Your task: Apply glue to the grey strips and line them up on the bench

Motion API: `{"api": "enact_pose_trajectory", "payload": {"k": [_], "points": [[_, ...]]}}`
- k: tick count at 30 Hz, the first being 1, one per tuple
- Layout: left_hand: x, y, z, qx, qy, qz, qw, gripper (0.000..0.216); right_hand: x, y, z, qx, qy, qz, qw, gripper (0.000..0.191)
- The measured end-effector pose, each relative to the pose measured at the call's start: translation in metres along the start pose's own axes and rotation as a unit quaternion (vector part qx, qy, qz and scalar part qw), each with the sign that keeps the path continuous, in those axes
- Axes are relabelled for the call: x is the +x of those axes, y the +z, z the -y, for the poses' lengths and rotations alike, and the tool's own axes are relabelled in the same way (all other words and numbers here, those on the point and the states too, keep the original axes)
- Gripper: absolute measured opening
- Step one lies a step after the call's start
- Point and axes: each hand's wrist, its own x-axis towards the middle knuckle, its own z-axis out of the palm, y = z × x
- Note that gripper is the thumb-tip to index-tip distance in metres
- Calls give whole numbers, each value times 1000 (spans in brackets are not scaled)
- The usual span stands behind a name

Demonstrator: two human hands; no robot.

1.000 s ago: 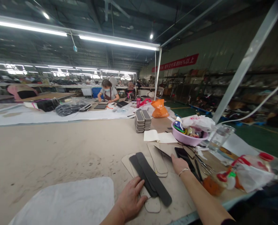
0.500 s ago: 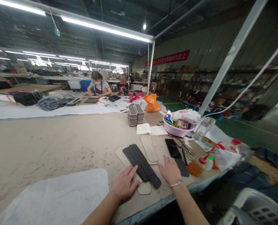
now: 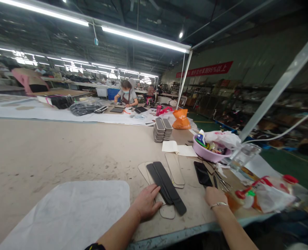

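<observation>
Dark strips (image 3: pixel 167 185) near the table's (image 3: pixel 91 152) front edge look light, pinchable by ends; left hand (image 3: pixel 146 202) loosely spread, right hand's (image 3: pixel 214 197) grip unclear

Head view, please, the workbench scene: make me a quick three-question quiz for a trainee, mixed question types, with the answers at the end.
1. Which hand is nearer the dark strips?
2. True or false: the phone lies outside the purple basin.
3. The notebook is: (a) shut, (b) open, (c) rolled up.

Key: 1. The left hand. 2. True. 3. (b).
</observation>
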Motion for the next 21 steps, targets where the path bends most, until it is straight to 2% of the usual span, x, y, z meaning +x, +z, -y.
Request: {"api": "enact_pose_trajectory", "payload": {"k": [4,10,12,15,17,21], "points": [[-1,0,1,0,3,2,1000,61,-16,-23,18,17,-56,-38,998,25],[-1,3,3,-1,1,-5,1000,62,-68,-30,81,71,-138,-141,978,37],[0,5,4,0,-1,-4,1000,62,-87,-30,101,87,-188,-183,961,37],[0,7,4,3,-4,-5,1000,58,-109,-27,124,106,-298,-241,918,33],[1,7,4,6,-1,-6,1000,55,-116,-23,135,104,-341,-240,903,30],[2,6,3,10,3,-7,1000,52,-114,-7,141,101,-339,-204,913,23]]}}
